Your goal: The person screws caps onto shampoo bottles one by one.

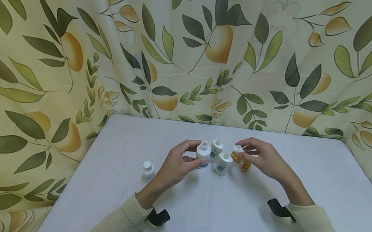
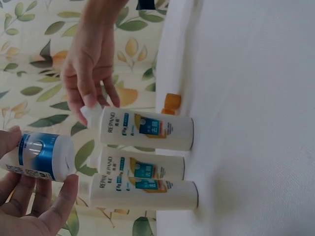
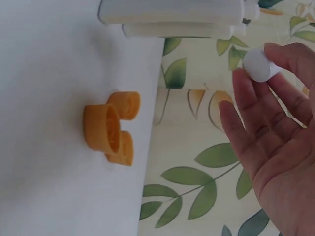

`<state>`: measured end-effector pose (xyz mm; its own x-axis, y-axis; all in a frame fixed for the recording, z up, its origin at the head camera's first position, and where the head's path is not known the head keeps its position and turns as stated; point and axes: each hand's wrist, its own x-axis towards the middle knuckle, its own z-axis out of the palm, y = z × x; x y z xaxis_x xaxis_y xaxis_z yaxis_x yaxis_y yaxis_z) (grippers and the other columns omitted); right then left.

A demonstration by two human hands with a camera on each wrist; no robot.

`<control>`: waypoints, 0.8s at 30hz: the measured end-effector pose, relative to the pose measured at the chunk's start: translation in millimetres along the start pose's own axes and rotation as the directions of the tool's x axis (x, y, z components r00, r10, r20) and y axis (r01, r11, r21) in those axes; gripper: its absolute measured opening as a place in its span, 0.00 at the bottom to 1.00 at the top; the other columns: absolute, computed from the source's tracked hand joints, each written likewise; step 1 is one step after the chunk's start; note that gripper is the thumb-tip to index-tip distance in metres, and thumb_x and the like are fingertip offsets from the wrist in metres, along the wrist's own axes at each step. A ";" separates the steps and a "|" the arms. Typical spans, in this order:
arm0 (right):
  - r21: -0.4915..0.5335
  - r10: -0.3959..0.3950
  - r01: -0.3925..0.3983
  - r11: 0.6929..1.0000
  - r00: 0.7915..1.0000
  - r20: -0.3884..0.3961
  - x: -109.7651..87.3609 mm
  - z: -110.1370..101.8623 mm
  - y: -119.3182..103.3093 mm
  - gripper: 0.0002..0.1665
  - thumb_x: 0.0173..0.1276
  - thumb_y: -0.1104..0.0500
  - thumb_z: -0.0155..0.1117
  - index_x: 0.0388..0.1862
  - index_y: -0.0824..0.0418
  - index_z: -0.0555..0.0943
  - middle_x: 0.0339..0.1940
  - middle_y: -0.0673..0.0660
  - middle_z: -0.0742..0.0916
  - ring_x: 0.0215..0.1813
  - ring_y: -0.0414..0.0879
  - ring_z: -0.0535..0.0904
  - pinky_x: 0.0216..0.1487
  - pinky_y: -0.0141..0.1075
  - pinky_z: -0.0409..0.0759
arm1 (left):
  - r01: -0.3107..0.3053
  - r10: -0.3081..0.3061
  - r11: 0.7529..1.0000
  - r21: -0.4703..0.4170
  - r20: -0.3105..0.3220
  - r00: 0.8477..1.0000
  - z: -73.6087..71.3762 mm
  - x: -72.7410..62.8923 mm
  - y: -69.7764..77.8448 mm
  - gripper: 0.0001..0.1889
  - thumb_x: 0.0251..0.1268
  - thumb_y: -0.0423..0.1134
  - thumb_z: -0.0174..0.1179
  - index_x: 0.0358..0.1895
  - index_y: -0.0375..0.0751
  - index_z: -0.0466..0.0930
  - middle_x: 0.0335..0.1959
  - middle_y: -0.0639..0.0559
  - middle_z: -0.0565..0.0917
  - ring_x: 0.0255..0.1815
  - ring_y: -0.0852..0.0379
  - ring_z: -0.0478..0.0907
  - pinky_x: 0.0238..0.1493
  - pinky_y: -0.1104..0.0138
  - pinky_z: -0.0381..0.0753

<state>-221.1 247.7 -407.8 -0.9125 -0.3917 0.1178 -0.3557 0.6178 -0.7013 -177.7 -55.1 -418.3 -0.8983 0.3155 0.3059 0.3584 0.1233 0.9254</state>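
Observation:
My left hand [image 1: 181,162] grips a small white bottle [image 1: 203,153] with a blue label band [image 2: 47,155]. The bottle is held above the table, its neck uncovered in the head view. Between right thumb and fingers, my right hand [image 1: 264,158] pinches a white cap [image 3: 258,65]. Beside the held bottle stand uncapped white bottles with teal and yellow labels, one in front [image 1: 223,164] and one behind [image 1: 216,149]. The left wrist view shows a third such bottle [image 2: 147,195]. Several orange caps [image 3: 101,129] lie on the table below my right hand.
Another small white bottle [image 1: 148,170], its white cap on, stands left of my left forearm. A white cloth covers the table [image 1: 229,226]. Behind the far edge hangs a curtain [image 1: 190,75] printed with leaves and fruit.

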 end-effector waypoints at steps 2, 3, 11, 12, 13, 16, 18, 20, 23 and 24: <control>0.008 -0.009 0.009 1.000 1.000 0.002 0.3 -1.0 -3.7 0.18 0.72 0.57 0.68 0.58 0.57 0.81 0.56 0.58 0.85 0.55 0.55 0.84 0.56 0.51 0.85 | 0.000 0.000 1.000 -0.001 -0.003 1.000 -1.4 -0.2 0.0 0.27 0.62 0.31 0.71 0.65 0.39 0.76 0.57 0.50 0.80 0.58 0.54 0.78 0.51 0.65 0.87; 0.011 -0.017 0.017 1.000 1.000 -0.001 0.5 -1.3 -5.6 0.18 0.72 0.57 0.68 0.58 0.57 0.81 0.57 0.59 0.85 0.55 0.56 0.84 0.55 0.50 0.86 | 0.001 -0.001 1.000 -0.001 -0.005 1.000 -2.1 -0.4 0.1 0.27 0.62 0.31 0.71 0.65 0.39 0.76 0.57 0.49 0.80 0.58 0.54 0.78 0.51 0.65 0.87; 0.025 -0.079 0.080 0.996 0.996 -0.043 4.2 -1.7 -16.4 0.17 0.70 0.62 0.69 0.57 0.56 0.82 0.56 0.55 0.84 0.51 0.51 0.85 0.51 0.31 0.86 | 0.014 -0.014 1.000 0.012 -0.016 1.000 -7.5 -0.1 0.1 0.26 0.62 0.32 0.71 0.64 0.39 0.76 0.57 0.46 0.80 0.58 0.50 0.79 0.52 0.65 0.87; 0.027 -0.085 0.087 0.996 0.995 -0.048 4.5 -1.6 -17.4 0.18 0.70 0.63 0.69 0.57 0.56 0.83 0.55 0.54 0.84 0.51 0.50 0.85 0.51 0.29 0.85 | 0.017 -0.016 1.000 0.015 -0.018 1.000 -7.9 0.0 -0.2 0.26 0.62 0.32 0.71 0.64 0.39 0.76 0.57 0.46 0.80 0.58 0.50 0.79 0.52 0.66 0.86; 0.030 -0.090 0.092 0.995 0.994 -0.054 4.8 -1.4 -18.6 0.18 0.70 0.63 0.69 0.57 0.56 0.83 0.54 0.54 0.84 0.51 0.50 0.84 0.51 0.28 0.84 | 0.018 -0.017 1.000 0.017 -0.019 1.000 -8.4 0.1 -0.2 0.26 0.62 0.32 0.71 0.64 0.39 0.76 0.57 0.46 0.80 0.58 0.50 0.79 0.52 0.67 0.86; 0.043 -0.101 0.104 0.994 0.992 -0.070 5.6 -0.3 -22.8 0.18 0.70 0.62 0.69 0.58 0.56 0.83 0.53 0.53 0.85 0.50 0.49 0.84 0.51 0.25 0.83 | 0.026 -0.025 0.999 0.024 -0.023 0.999 -9.4 0.3 -0.9 0.26 0.63 0.32 0.71 0.64 0.40 0.76 0.58 0.48 0.80 0.58 0.51 0.79 0.52 0.68 0.86; 0.058 -0.099 0.104 0.993 0.992 -0.082 6.1 0.4 -26.0 0.18 0.70 0.61 0.70 0.58 0.58 0.82 0.54 0.55 0.85 0.50 0.50 0.84 0.51 0.24 0.83 | 0.030 -0.029 0.999 0.029 -0.026 0.999 -9.7 0.1 -1.0 0.26 0.63 0.32 0.71 0.64 0.40 0.76 0.58 0.48 0.80 0.58 0.51 0.79 0.51 0.69 0.86; 0.074 -0.095 0.102 0.992 0.991 -0.093 6.9 1.0 -29.8 0.19 0.70 0.60 0.70 0.58 0.59 0.82 0.55 0.56 0.86 0.51 0.50 0.85 0.51 0.24 0.82 | 0.038 -0.037 0.999 0.035 -0.030 0.999 -10.0 -0.1 -1.1 0.26 0.63 0.33 0.71 0.64 0.40 0.76 0.57 0.49 0.81 0.58 0.51 0.79 0.51 0.69 0.86; 0.092 -0.096 0.106 0.990 0.989 -0.109 8.3 1.3 -34.1 0.19 0.69 0.61 0.71 0.58 0.61 0.81 0.55 0.57 0.85 0.52 0.50 0.84 0.52 0.23 0.82 | 0.048 -0.046 0.998 0.034 -0.034 0.998 -10.8 -0.1 -1.4 0.26 0.62 0.33 0.72 0.64 0.40 0.76 0.57 0.48 0.81 0.58 0.51 0.79 0.51 0.69 0.86; 0.094 -0.100 0.111 0.989 0.988 -0.114 8.7 1.2 -35.7 0.19 0.69 0.61 0.71 0.57 0.61 0.81 0.55 0.57 0.85 0.52 0.50 0.84 0.52 0.23 0.82 | 0.050 -0.049 0.998 0.033 -0.036 0.998 -11.1 0.0 -1.5 0.26 0.62 0.33 0.72 0.64 0.41 0.76 0.57 0.48 0.81 0.58 0.51 0.79 0.51 0.69 0.86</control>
<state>-216.2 221.4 -382.6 -0.8894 -0.3714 0.2666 -0.4343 0.5040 -0.7465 -181.0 -65.8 -417.1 -0.9234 0.2749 0.2680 0.3209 0.1697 0.9318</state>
